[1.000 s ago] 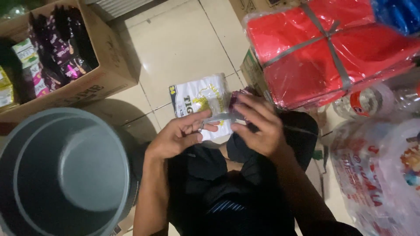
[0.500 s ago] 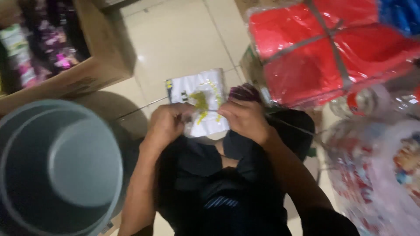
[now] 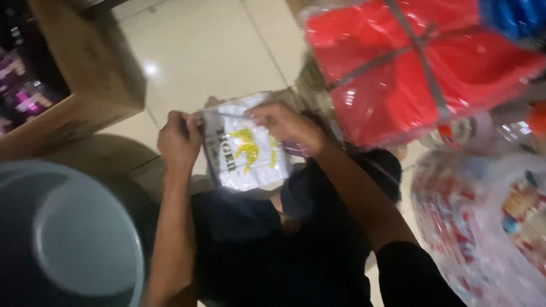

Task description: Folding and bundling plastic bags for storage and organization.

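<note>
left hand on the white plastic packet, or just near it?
Touching. The head view shows the left hand closed on the left top corner of the white plastic packet, no gap; the right hand grips its top edge.

hands: left hand (image 3: 179, 139), right hand (image 3: 284, 124) | gripping white plastic packet (image 3: 245, 152)

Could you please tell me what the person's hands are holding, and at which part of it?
Both hands hold a clear plastic packet of white bags: the left hand grips its upper left corner, the right hand its upper right edge.
</note>
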